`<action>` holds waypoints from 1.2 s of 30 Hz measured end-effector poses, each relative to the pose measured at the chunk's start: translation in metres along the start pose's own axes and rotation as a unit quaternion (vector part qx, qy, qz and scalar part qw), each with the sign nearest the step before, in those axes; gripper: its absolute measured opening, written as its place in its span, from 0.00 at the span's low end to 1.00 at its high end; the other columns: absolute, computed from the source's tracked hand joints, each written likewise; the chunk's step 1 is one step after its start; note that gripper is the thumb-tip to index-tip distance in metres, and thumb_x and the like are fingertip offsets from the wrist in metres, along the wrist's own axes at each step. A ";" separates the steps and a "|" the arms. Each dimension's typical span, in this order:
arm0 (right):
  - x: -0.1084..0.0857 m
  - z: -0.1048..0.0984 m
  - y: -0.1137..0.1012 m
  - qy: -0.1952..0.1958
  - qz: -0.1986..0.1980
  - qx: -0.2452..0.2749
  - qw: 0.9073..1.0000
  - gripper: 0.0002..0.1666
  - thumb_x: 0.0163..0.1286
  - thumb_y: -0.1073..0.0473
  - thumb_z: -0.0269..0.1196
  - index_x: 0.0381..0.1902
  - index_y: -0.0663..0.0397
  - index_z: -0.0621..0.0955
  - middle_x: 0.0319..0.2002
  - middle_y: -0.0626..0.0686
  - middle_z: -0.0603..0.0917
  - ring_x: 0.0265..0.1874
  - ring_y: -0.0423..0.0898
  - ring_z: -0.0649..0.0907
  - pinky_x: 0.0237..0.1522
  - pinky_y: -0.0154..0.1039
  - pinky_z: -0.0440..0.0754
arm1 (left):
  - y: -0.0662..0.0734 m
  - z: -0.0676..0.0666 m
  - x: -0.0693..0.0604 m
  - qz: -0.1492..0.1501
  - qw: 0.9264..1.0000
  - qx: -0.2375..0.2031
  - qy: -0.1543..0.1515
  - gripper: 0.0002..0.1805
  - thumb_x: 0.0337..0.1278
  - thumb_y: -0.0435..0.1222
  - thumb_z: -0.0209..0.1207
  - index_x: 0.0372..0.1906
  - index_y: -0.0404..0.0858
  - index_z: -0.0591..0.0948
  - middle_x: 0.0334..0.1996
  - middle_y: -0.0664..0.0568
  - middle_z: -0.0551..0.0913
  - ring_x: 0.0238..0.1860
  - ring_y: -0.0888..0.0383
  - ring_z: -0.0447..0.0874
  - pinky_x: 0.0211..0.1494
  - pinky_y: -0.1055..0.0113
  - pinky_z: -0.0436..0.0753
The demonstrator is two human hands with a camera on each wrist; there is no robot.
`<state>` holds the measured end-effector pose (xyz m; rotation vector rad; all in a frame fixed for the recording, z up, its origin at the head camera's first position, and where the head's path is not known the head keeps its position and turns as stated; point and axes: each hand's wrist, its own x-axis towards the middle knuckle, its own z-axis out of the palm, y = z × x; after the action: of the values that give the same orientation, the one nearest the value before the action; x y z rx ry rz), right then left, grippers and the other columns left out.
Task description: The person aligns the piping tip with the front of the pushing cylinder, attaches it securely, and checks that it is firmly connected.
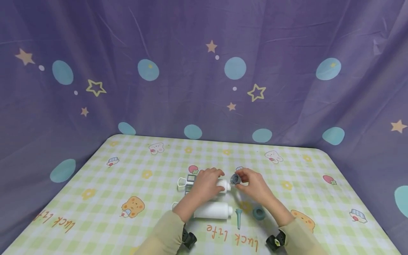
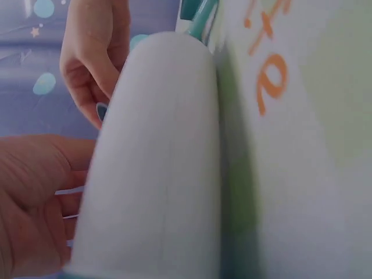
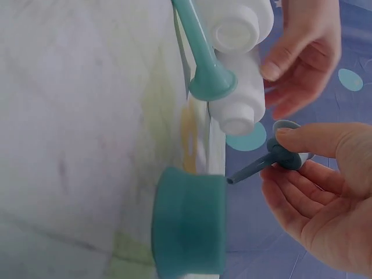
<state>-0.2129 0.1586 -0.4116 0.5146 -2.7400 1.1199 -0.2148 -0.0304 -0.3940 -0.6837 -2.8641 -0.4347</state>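
Thumb and fingers of the right hand (image 1: 255, 182) are pinching a grey-blue nozzle (image 3: 285, 154), parted only by its width. The nozzle is hanging behind the near bottle (image 1: 211, 210), over toward its neck end. The left hand (image 1: 207, 182) is arching over the far bottle (image 1: 224, 184), which is lying just behind the near bottle; its thumb and fingers are standing apart across the white body, but whether they are gripping it or merely resting there, I cannot tell.

A teal tube (image 1: 238, 219) with a flared end is lying just beside the near bottle's neck, and a teal cap (image 3: 189, 224) is sitting farther out past that neck, beyond the tube. A white loop (image 1: 190, 183) is poking out behind the near bottle's base end.

The left forearm is covering that base end, and the left hand is hiding much of the far bottle. In the left-wrist view, the near bottle is blocking the left fingertips and most of the nozzle.
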 end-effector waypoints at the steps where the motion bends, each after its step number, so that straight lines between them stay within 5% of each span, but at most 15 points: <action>1: 0.000 0.000 0.001 -0.001 -0.001 -0.005 1.000 0.22 0.51 0.65 0.68 0.46 0.55 0.78 0.39 0.50 0.82 0.36 0.45 0.82 0.40 0.39 0.80 | -0.002 0.000 -0.001 -0.002 1.000 0.004 -0.011 0.23 0.42 0.45 0.67 0.47 0.44 0.79 0.40 0.53 0.82 0.42 0.53 0.79 0.46 0.58 0.73; 8: 0.000 -0.001 0.001 -0.014 0.013 -0.015 1.000 0.22 0.52 0.66 0.67 0.47 0.58 0.78 0.39 0.51 0.81 0.36 0.47 0.81 0.40 0.40 0.79 | -0.013 0.007 -0.003 -0.017 0.999 0.012 -0.050 0.25 0.39 0.39 0.67 0.50 0.42 0.79 0.41 0.50 0.81 0.42 0.51 0.78 0.46 0.57 0.72; 13: 0.000 0.000 0.002 -0.020 0.025 -0.015 0.999 0.22 0.52 0.66 0.67 0.47 0.58 0.78 0.38 0.51 0.81 0.36 0.46 0.81 0.41 0.42 0.79 | -0.016 0.009 -0.006 -0.018 0.999 0.001 -0.049 0.23 0.39 0.37 0.66 0.48 0.42 0.79 0.39 0.50 0.81 0.41 0.51 0.78 0.45 0.57 0.71; 28: 0.003 0.003 0.005 -0.015 0.031 0.000 0.999 0.21 0.50 0.67 0.68 0.44 0.57 0.76 0.35 0.50 0.81 0.34 0.44 0.81 0.39 0.40 0.79 | -0.018 0.004 -0.006 -0.020 1.000 -0.013 0.014 0.25 0.36 0.38 0.69 0.48 0.46 0.80 0.41 0.51 0.81 0.42 0.51 0.79 0.49 0.54 0.71; 36: 0.005 0.006 0.002 -0.016 0.014 0.003 1.000 0.19 0.50 0.67 0.68 0.41 0.54 0.77 0.35 0.49 0.82 0.34 0.43 0.81 0.40 0.41 0.79 | -0.014 -0.005 -0.005 0.003 0.999 -0.005 0.038 0.25 0.37 0.37 0.69 0.49 0.46 0.80 0.43 0.52 0.81 0.43 0.51 0.78 0.49 0.55 0.72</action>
<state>-0.2180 0.1543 -0.4161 0.5006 -2.7805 1.1373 -0.2163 -0.0464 -0.3938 -0.6618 -2.7901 -0.4650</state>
